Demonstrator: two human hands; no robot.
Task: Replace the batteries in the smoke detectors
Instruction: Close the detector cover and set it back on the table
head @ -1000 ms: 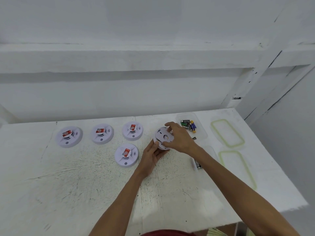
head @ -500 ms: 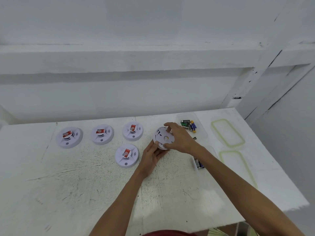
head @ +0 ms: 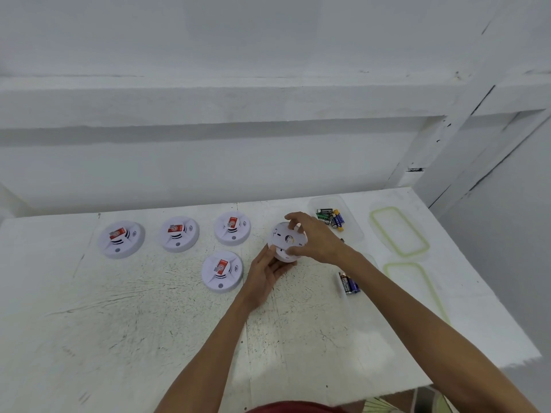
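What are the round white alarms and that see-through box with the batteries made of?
The alarms look like smooth white moulded plastic, with a soft sheen and crisp vent slots. The box seems to be clear plastic: the table shows through its walls. The table itself looks like painted board, scratched and speckled.

The round white smoke detector (head: 286,241) held in both hands looks like smooth, matt plastic. The white table (head: 149,323) is rough and scratched, with dull paint. The clear plastic box (head: 351,222) at the far right is see-through, and the small batteries (head: 331,217) in it look shiny.
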